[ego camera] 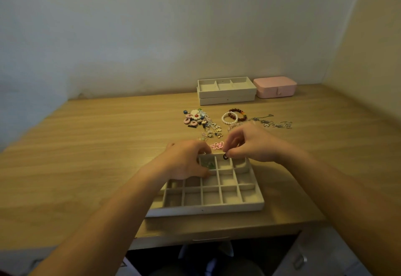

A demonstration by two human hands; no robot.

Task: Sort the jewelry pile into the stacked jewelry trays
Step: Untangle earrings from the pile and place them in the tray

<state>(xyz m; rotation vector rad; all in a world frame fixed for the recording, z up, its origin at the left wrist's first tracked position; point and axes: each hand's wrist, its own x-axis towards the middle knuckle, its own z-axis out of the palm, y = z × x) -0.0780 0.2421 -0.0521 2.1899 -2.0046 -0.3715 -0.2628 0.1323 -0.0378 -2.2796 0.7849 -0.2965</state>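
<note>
Fingers (231,140) of right hand (249,145) pinch dark charm (225,156) over grid tray (206,209); left hand (186,160) grips far-left corner; tray's long axis left-right.

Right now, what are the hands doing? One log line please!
left hand: on beige grid tray, far-left corner | right hand: pinches small dark charm over tray's far row | colourful jewelry pile: unsorted on wooden table

A wood-grain tabletop (97,145) fills the middle of the view. It runs into a corner where a pale far wall (152,26) meets a cream right wall (368,47). At the far right of the tabletop lies a closed pink case (275,86) (a small clasp on its front). Below the near edge show a drawer front (169,242) and, to the right, a cabinet door (321,252) with a metal handle (300,261).
</note>
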